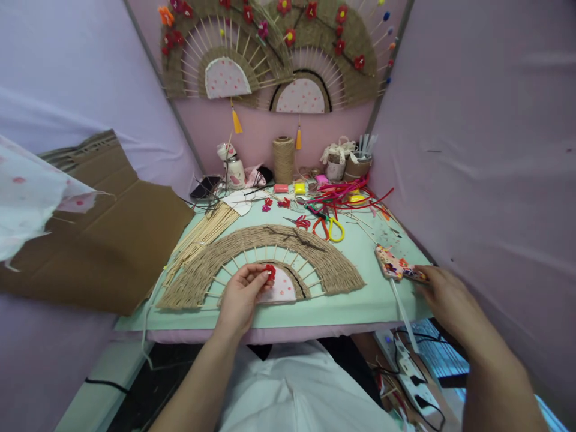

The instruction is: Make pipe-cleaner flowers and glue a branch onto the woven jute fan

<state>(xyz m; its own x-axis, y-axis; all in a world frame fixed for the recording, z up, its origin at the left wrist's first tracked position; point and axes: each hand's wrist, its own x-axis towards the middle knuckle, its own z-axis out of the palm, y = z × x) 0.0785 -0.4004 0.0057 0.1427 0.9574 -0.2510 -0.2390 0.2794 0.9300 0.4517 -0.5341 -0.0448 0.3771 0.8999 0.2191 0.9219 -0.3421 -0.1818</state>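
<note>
Between the fingertips of my left hand (246,288) is a small red flower (270,272), held over the fan's lower middle. The fan (202,264), wound with brown twine over thin sticks, lies flat on the table. Its half-round centre (283,287) is white with pink dots, and a dark twig (299,237) rests across its upper band. At the table's right edge, my right hand (443,294) has its fingers closed round the handle of a flower-patterned glue gun (391,262). A pale glue stick (402,312) sticks out from the gun towards me.
Behind the fan lie yellow-handled scissors (335,230), smaller red flowers (283,203) and red pipe cleaners (342,193). A twine spool (283,157) stands at the back. Thin sticks (207,231) and cardboard (99,240) are at left. A power strip (407,372) sits below right.
</note>
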